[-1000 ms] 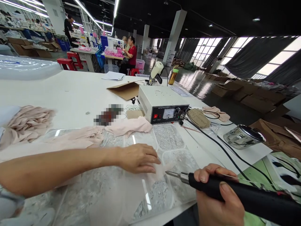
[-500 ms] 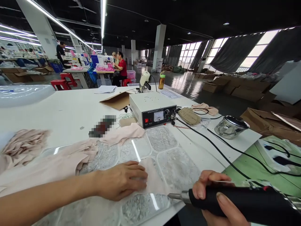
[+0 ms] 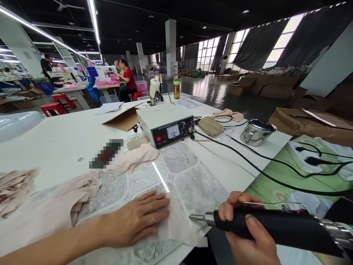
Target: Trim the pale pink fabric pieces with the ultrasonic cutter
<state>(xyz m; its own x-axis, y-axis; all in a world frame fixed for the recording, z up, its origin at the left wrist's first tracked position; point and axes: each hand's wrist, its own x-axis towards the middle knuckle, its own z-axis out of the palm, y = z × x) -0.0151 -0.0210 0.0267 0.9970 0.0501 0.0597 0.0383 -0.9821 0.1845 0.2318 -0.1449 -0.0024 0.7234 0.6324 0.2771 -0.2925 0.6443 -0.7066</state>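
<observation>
My left hand lies flat with fingers stretched, pressing a thin pale pink fabric piece onto the patterned clear mat. Part of the cloth is under the palm, and one corner reaches the table's front edge. Wrapped in my right hand is a black ultrasonic handpiece. Its pointed metal tip is at the right part of the fabric; whether it touches cannot be made out. More pink fabric lies in layers left of my forearm.
A white control box with a dial stands behind the mat. Black cables run right, past a metal cup. A tan cloth stack, a bottle and a cardboard piece are farther back. Other people work at sewing machines beyond.
My view has swung to the right. My left hand's fingers have straightened from a curl and lie flatter on the fabric. The handpiece tip now sits farther up along the cloth.
</observation>
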